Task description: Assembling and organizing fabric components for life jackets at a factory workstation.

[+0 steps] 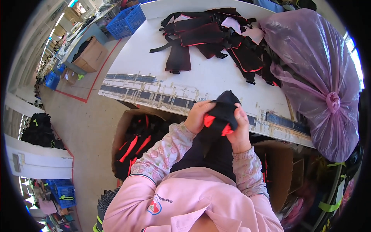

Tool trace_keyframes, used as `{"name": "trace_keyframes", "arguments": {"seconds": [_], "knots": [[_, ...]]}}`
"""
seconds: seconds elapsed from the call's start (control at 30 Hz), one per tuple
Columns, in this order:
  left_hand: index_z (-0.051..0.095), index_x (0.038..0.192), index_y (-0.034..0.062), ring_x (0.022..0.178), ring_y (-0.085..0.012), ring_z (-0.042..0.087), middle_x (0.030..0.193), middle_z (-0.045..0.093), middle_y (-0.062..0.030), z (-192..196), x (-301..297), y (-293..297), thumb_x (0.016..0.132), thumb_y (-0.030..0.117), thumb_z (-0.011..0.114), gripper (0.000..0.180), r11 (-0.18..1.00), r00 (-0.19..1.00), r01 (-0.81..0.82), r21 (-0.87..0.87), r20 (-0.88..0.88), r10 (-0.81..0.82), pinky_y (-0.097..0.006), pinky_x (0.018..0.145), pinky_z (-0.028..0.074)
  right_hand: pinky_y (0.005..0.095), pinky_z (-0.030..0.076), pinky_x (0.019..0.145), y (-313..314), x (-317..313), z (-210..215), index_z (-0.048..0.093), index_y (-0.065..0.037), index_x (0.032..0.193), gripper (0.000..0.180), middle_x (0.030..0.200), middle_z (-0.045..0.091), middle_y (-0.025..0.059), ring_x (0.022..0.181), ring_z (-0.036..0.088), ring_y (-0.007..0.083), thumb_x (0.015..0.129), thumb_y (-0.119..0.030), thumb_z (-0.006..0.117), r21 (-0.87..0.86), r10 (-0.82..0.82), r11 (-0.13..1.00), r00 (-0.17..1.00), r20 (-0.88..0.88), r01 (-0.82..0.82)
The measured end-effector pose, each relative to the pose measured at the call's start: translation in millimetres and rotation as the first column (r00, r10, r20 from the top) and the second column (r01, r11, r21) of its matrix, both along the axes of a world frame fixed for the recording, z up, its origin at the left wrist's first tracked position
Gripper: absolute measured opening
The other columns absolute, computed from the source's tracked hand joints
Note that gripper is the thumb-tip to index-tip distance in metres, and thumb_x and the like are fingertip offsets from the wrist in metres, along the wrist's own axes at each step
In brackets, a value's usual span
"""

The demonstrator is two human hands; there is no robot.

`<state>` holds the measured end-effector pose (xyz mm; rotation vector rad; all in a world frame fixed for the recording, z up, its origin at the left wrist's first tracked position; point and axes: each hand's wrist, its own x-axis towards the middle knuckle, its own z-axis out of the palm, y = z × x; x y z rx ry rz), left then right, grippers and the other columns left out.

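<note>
Both of my hands hold one black fabric piece with red trim (223,112) in front of my chest, just below the near edge of the white table (201,77). My left hand (198,116) grips its left side, fingers curled over the red edge. My right hand (240,127) clasps its right side. The lower part of the piece hangs down between my forearms, which are in pink flowered sleeves.
A pile of black and red strapped pieces (216,36) lies at the table's far side. A large tied purple plastic bag (320,77) fills the right. A cardboard box (127,143) of similar pieces stands at my left knee. Blue crates (125,21) stand on the floor behind.
</note>
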<state>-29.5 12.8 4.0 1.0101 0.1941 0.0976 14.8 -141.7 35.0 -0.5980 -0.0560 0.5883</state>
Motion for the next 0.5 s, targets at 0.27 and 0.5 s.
{"name": "trace_keyframes", "arguments": {"seconds": [0.27, 0.5], "knots": [[0.057, 0.106, 0.0044, 0.085, -0.0149, 0.061, 0.096, 0.063, -0.0055, -1.3, -15.8, -20.8, 0.098, 0.024, 0.045, 0.025, 0.952, 0.988, -0.090, -0.294, -0.143, 0.049, -0.029, 0.076, 0.050, 0.0208, 0.041, 0.071, -8.7, 7.1, -25.4, 0.051, -0.005, 0.087, 0.008, 0.079, 0.051, -0.0016, 0.075, 0.048, 0.0076, 0.093, -0.010, 0.054, -0.301, -0.126, 0.898, 0.843, 0.523, 0.321], [0.053, 0.115, 0.0004, 0.106, -0.0218, 0.058, 0.114, 0.061, -0.0111, -10.7, -14.1, -9.1, 0.098, 0.035, 0.039, 0.041, 0.862, 0.974, 0.223, -0.455, 0.140, -0.179, -0.037, 0.094, 0.044, 0.0219, 0.041, 0.069, -19.1, 9.9, -30.3, 0.051, -0.004, 0.087, 0.014, 0.076, 0.049, -0.0027, 0.075, 0.046, 0.0074, 0.095, -0.015, 0.051, -0.414, -0.202, 0.754, 0.780, 0.592, 0.510]]}}
